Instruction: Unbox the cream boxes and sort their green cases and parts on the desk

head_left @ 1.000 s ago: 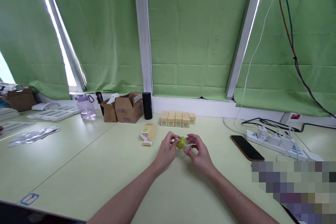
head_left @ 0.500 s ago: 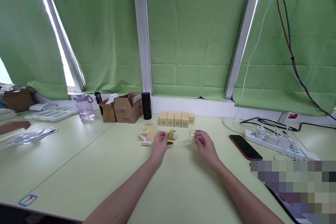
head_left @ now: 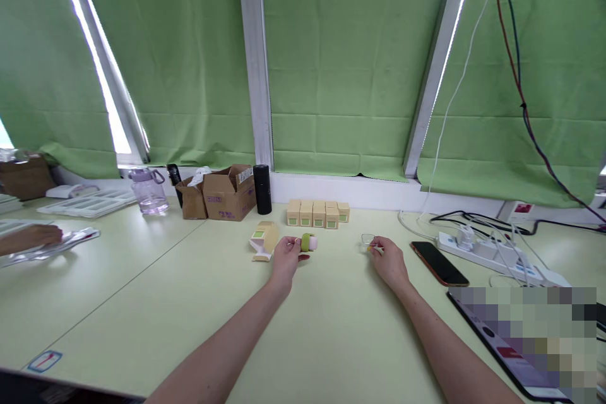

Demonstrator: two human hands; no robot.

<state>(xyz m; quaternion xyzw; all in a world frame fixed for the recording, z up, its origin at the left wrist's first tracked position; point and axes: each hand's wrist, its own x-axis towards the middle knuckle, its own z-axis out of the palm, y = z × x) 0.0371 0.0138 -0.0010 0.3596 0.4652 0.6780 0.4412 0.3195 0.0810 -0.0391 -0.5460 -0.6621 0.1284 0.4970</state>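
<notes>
Presently, the left hand (head_left: 286,257) grips a small green-and-pink rounded piece (head_left: 309,242) over the table (head_left: 331,334), pink end facing the right hand (head_left: 389,260), which pinches a clear plastic piece (head_left: 367,239) well apart from it

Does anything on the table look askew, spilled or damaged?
No spill or obvious damage stands out. Just left of the left hand, one small carton gapes open, unlike the closed boxes grouped farther back, which sit in a slightly uneven row.
</notes>
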